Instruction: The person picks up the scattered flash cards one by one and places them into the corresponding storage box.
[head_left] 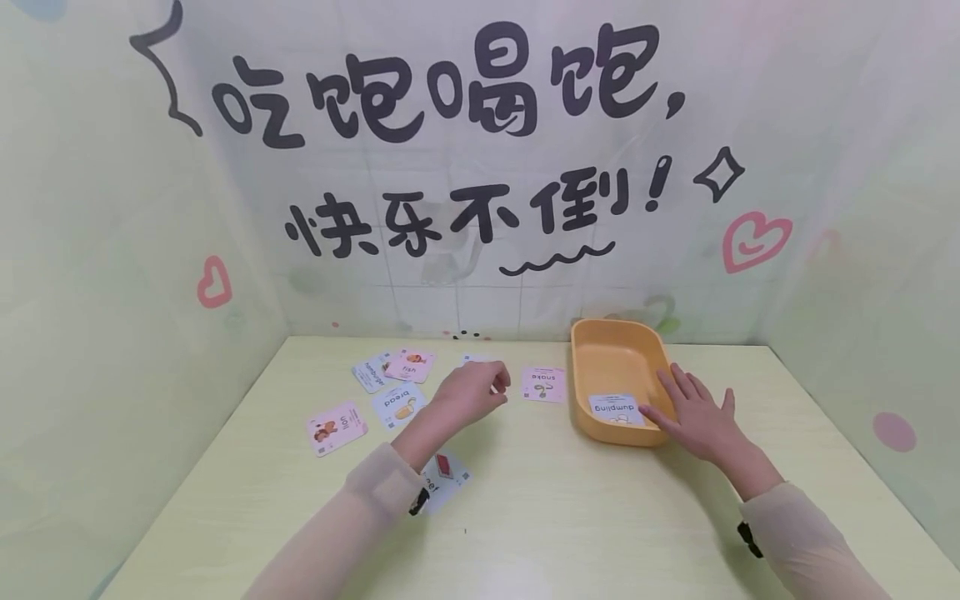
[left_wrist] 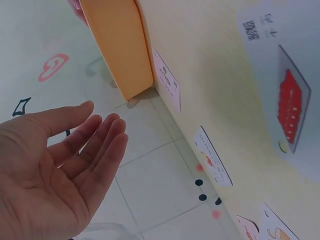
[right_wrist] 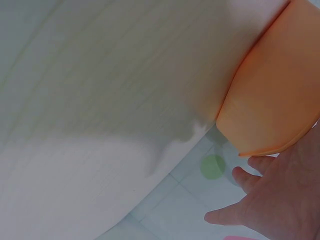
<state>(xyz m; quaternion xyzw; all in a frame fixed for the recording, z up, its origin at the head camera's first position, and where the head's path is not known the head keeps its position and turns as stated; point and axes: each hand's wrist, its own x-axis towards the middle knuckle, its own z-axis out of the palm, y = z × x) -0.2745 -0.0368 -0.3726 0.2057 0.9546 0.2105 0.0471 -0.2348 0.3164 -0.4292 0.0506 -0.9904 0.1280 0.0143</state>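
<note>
Left hand (head_left: 467,396) hovering empty, right hand (head_left: 697,422) resting on the orange tray (head_left: 615,354)

To the left of the tray, the left hand is hanging above the desk (head_left: 555,517), holding nothing. Its fingers are bending loosely, and its thumb is standing apart from them, leaving the palm bare in the left wrist view. The right hand is touching the tray's right rim with its fingers spread and fairly straight, the thumb reaching over the inside; it is not clenching.

Inside the tray, the dumpling card (head_left: 615,408) is lying at the near end, close to the right thumb. Just left of the tray, the snake card (head_left: 543,384) is lying by itself. Farther left of the tray, another card (head_left: 475,358) is showing partly behind the left hand. Beyond that, the bread card (head_left: 399,405) is lying near the fish card (head_left: 409,365), which is overlapping the hamburger card (head_left: 371,372). The lion card (head_left: 337,428) is lying farthest left from the tray. Nearer the person than the tray, and to its left, a card with a red picture (head_left: 452,482) is lying partly hidden by the left sleeve (head_left: 382,483).
</note>
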